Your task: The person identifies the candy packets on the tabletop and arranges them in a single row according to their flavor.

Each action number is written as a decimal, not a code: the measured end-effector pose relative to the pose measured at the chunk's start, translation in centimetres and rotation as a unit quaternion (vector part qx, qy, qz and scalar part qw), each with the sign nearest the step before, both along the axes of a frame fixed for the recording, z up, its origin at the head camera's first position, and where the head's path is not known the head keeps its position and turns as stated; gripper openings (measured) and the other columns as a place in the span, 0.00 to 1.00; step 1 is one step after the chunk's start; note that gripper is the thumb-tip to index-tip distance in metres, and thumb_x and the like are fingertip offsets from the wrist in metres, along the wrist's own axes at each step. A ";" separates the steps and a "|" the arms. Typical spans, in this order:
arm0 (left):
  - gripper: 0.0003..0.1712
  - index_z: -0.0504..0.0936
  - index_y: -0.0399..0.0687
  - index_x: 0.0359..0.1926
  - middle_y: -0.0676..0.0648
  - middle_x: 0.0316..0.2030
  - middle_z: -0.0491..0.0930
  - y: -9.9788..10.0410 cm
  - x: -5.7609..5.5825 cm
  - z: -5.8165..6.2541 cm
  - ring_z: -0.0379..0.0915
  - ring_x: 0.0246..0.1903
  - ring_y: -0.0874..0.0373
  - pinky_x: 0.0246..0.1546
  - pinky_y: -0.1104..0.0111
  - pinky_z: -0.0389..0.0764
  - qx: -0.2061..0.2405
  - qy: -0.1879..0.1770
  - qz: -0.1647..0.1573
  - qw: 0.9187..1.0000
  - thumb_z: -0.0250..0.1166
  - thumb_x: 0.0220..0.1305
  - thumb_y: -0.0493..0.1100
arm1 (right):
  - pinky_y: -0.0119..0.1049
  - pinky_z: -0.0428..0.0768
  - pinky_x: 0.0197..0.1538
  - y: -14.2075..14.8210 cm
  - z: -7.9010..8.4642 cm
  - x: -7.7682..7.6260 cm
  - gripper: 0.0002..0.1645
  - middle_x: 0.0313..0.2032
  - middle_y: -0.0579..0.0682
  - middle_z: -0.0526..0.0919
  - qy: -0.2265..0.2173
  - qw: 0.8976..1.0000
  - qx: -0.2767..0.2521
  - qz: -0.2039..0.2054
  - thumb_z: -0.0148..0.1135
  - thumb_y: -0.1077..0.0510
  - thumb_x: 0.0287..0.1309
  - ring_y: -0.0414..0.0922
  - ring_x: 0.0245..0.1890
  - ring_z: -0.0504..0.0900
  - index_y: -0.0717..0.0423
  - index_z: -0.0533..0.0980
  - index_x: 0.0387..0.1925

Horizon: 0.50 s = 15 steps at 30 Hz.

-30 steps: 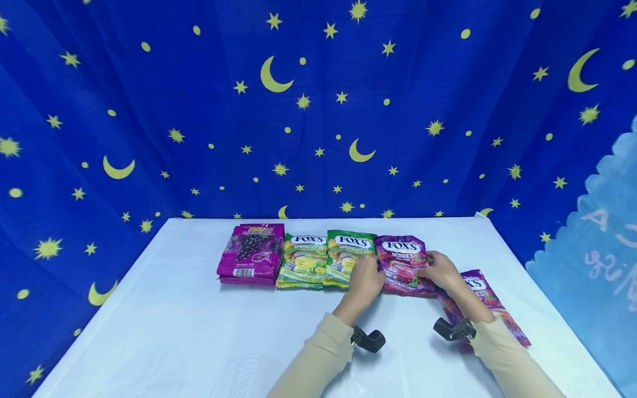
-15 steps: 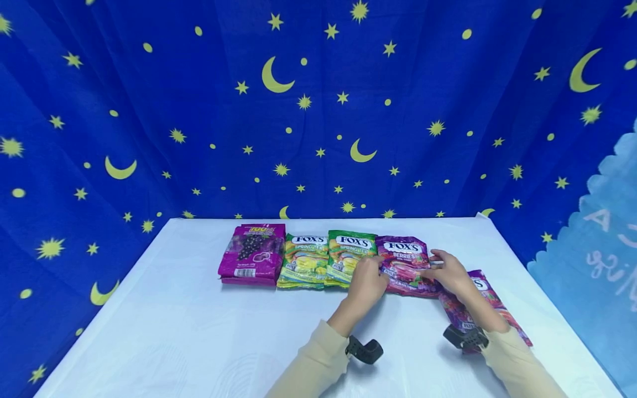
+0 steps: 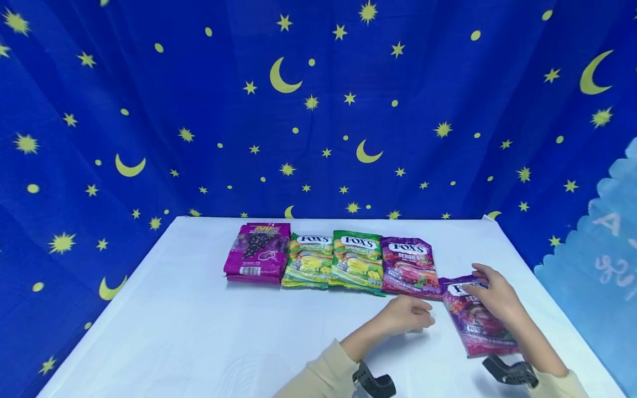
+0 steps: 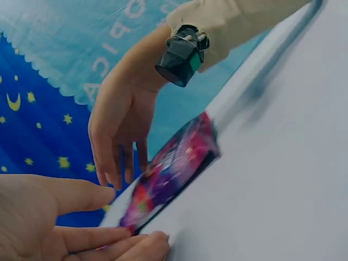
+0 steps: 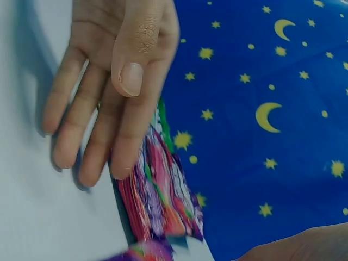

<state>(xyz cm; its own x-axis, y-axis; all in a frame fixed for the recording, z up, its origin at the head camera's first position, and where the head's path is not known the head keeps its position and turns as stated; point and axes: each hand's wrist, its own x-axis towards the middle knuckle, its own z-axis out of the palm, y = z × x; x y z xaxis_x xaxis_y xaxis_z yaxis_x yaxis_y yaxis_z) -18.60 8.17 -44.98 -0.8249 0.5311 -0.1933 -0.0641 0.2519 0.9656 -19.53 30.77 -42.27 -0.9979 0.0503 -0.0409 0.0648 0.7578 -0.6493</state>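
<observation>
A purple Fox's berries candy packet [image 3: 480, 323] lies slightly askew at the right end of a row. My right hand [image 3: 497, 298] rests over its upper right part and hides some of the print. In the left wrist view, the right hand's fingers [image 4: 111, 168] hang fairly straight at the packet's [image 4: 174, 166] edge. My left hand [image 3: 398, 318] hovers over the table, left of this packet and apart from it. The right wrist view shows the left hand [image 5: 114, 92] with fingers extended and nothing held.
Leftwards in the row lie another purple berries packet [image 3: 409, 265], two green-yellow spring tea packets [image 3: 355, 260] [image 3: 308, 260] and a dark magenta grape-print packet [image 3: 259, 254]. They rest on a white table [image 3: 199, 331] before a blue star curtain [image 3: 318, 121].
My left hand has left the upper berries packet and come forward and right. The right hand has moved from that packet onto the rightmost one, which has turned straighter and shifted slightly left.
</observation>
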 end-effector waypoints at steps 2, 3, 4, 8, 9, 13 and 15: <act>0.21 0.76 0.27 0.55 0.42 0.38 0.84 0.4 0.3 -0.5 0.83 0.38 0.49 0.38 0.65 0.84 0.070 -0.076 0.006 0.995 0.63 0.62 0.34 | 0.70 0.64 0.55 0.8 -0.1 0.6 0.41 0.59 0.81 0.60 -0.003 1.000 0.010 -0.010 0.56 0.56 0.64 0.76 0.57 0.62 0.79 0.52 0.66; 0.22 0.73 0.24 0.57 0.39 0.39 0.84 0.6 0.4 -0.7 0.83 0.40 0.45 0.39 0.62 0.84 0.102 -0.111 0.012 0.989 0.62 0.63 0.32 | 0.70 0.64 0.54 1.3 -0.2 0.8 0.40 0.59 0.81 0.59 -0.007 1.000 0.012 -0.015 0.55 0.56 0.64 0.76 0.57 0.62 0.79 0.51 0.66; 0.24 0.70 0.22 0.58 0.36 0.40 0.83 0.8 0.5 -0.9 0.81 0.42 0.41 0.41 0.59 0.83 0.132 -0.142 0.018 0.981 0.61 0.63 0.31 | 0.70 0.65 0.54 1.7 -0.4 1.0 0.40 0.59 0.81 0.59 -0.013 1.000 0.014 -0.019 0.55 0.56 0.65 0.76 0.57 0.61 0.79 0.51 0.66; 0.29 0.63 0.19 0.62 0.33 0.42 0.82 1.7 0.5 -1.4 0.77 0.46 0.34 0.43 0.53 0.81 0.188 -0.207 0.028 0.960 0.59 0.64 0.30 | 0.69 0.66 0.53 3.5 -1.1 1.3 0.43 0.58 0.82 0.58 -0.050 0.998 0.019 -0.032 0.52 0.51 0.66 0.77 0.57 0.60 0.81 0.49 0.65; 0.29 0.62 0.20 0.63 0.33 0.42 0.82 1.9 0.5 -1.5 0.77 0.46 0.33 0.43 0.52 0.81 0.190 -0.214 0.030 0.958 0.59 0.65 0.31 | 0.69 0.66 0.53 4.0 -1.3 1.4 0.43 0.58 0.83 0.58 -0.056 0.998 0.024 -0.031 0.52 0.50 0.67 0.77 0.57 0.60 0.82 0.49 0.65; 0.30 0.62 0.24 0.66 0.34 0.44 0.82 2.6 0.2 -1.9 0.77 0.47 0.33 0.44 0.50 0.80 0.203 -0.238 0.025 0.950 0.58 0.66 0.31 | 0.68 0.67 0.53 5.3 -2.0 1.4 0.46 0.57 0.82 0.60 -0.086 0.995 0.027 -0.038 0.51 0.46 0.67 0.76 0.56 0.62 0.82 0.50 0.64; 0.29 0.62 0.26 0.67 0.35 0.45 0.82 2.8 0.2 -2.1 0.77 0.47 0.33 0.44 0.50 0.80 0.205 -0.243 0.020 0.948 0.56 0.67 0.31 | 0.67 0.67 0.52 5.7 -2.3 1.4 0.46 0.56 0.81 0.62 -0.094 0.994 0.022 -0.045 0.51 0.44 0.66 0.75 0.55 0.64 0.82 0.52 0.63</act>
